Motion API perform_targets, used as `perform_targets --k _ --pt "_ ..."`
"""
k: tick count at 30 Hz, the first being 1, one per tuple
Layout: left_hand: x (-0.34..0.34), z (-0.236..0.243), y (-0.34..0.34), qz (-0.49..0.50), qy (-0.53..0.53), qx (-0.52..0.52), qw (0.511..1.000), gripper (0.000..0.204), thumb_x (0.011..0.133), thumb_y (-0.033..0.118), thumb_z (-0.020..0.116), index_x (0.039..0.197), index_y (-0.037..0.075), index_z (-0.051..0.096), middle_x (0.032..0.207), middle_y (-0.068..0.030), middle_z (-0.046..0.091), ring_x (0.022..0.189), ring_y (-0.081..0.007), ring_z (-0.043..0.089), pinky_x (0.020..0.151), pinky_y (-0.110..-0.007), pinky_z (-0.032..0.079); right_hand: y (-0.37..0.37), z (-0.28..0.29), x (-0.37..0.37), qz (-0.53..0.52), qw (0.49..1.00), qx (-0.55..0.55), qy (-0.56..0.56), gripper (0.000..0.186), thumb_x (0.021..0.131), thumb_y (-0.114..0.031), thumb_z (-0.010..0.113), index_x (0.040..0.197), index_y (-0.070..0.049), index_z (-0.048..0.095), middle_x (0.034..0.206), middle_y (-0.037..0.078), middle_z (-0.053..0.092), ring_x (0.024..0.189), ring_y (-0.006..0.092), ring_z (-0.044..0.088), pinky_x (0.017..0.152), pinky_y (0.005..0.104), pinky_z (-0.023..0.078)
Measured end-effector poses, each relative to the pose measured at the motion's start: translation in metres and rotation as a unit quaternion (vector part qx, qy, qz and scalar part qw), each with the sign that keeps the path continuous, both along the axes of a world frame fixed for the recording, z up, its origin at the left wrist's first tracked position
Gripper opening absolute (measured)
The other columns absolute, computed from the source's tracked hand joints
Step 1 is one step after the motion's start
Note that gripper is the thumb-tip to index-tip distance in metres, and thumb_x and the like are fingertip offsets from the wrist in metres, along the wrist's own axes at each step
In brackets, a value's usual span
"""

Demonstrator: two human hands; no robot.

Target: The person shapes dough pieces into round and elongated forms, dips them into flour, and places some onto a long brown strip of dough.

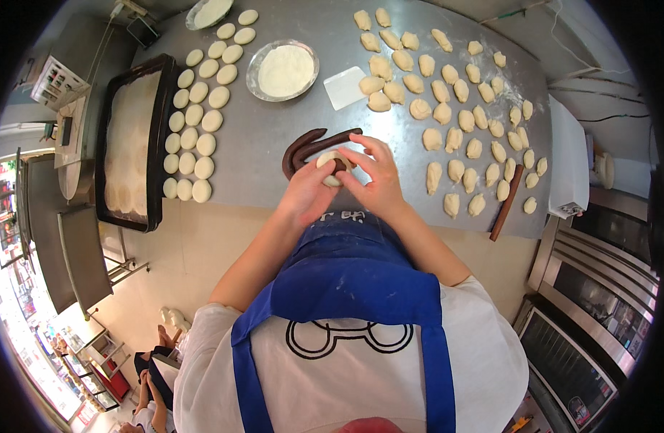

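Observation:
At the front middle of the steel table, both my hands cup a pale dough round with dark brown filling (330, 167) showing in it. My left hand (310, 186) grips it from the left, thumb on the dough. My right hand (375, 173) has its thumb and fingers against the right side of the same piece, with some fingers raised. Just behind them lie bent ropes of dark brown paste (297, 144), partly hidden by my fingers.
Flattened dough discs (202, 167) line the left beside a dark baking tray (158, 144). Behind are a flour bowl (285, 71) and white scraper (344, 88). Many dough pieces (453, 138) and a rolling pin (506, 202) occupy the right. Another person (155, 404) sits at lower left.

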State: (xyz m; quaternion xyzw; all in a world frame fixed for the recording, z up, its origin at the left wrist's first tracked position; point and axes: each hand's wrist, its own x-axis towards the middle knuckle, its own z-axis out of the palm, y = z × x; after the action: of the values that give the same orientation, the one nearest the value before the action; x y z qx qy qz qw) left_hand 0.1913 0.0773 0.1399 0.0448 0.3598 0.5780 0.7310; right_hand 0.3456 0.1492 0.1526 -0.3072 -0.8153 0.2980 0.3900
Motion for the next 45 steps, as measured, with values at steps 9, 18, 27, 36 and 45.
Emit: perform_targets --k 9,18,27,36,45 --pt "0.006 -0.025 -0.018 0.028 0.107 -0.042 0.993 0.032 0.097 0.008 0.058 0.128 0.002 0.050 0.115 -0.0068 0.057 0.109 -0.0168 0.056 0.096 -0.035 0.047 -0.005 -0.032 0.003 0.082 0.974 -0.212 -0.026 0.019 0.079 -0.010 0.073 0.097 -0.006 0.075 0.080 0.007 0.071 0.072 0.0193 0.067 0.066 0.0297 0.052" --pt "-0.015 -0.044 -0.046 0.099 -0.002 -0.126 0.987 0.029 0.096 0.010 0.058 0.123 0.001 0.052 0.117 -0.0121 0.057 0.113 -0.0263 0.058 0.100 -0.042 0.049 0.028 -0.166 0.014 0.082 0.974 0.040 -0.209 0.038 0.084 -0.018 0.070 0.120 -0.005 0.065 0.108 0.013 0.062 0.103 0.0315 0.058 0.089 0.0395 0.047" --pt "0.004 -0.010 -0.007 0.084 -0.083 -0.022 0.993 0.030 0.100 0.012 0.048 0.128 0.002 0.052 0.129 -0.0095 0.055 0.120 -0.0244 0.054 0.103 -0.040 0.046 0.007 -0.069 -0.029 0.119 0.983 -0.141 0.013 0.038 0.095 -0.028 0.044 0.113 -0.005 0.067 0.130 0.018 0.057 0.118 0.0346 0.052 0.103 0.0424 0.039" --pt "0.020 0.019 -0.002 0.037 0.096 0.015 0.995 0.045 0.099 0.008 0.045 0.143 0.006 0.037 0.138 -0.0094 0.046 0.130 -0.0222 0.046 0.107 -0.038 0.041 0.002 -0.028 -0.040 0.037 0.996 0.050 0.068 0.022 0.085 -0.019 0.051 0.092 -0.010 0.070 0.116 0.010 0.067 0.113 0.0335 0.056 0.102 0.0455 0.037" --pt "0.019 0.003 0.001 0.176 0.151 0.052 0.971 0.043 0.108 0.026 0.030 0.146 0.008 0.033 0.136 -0.0088 0.047 0.124 -0.0186 0.049 0.105 -0.033 0.041 -0.008 -0.003 -0.071 0.026 0.978 -0.076 0.192 0.031 0.085 -0.010 0.051 0.112 -0.001 0.062 0.120 0.017 0.063 0.109 0.0347 0.059 0.099 0.0419 0.043"
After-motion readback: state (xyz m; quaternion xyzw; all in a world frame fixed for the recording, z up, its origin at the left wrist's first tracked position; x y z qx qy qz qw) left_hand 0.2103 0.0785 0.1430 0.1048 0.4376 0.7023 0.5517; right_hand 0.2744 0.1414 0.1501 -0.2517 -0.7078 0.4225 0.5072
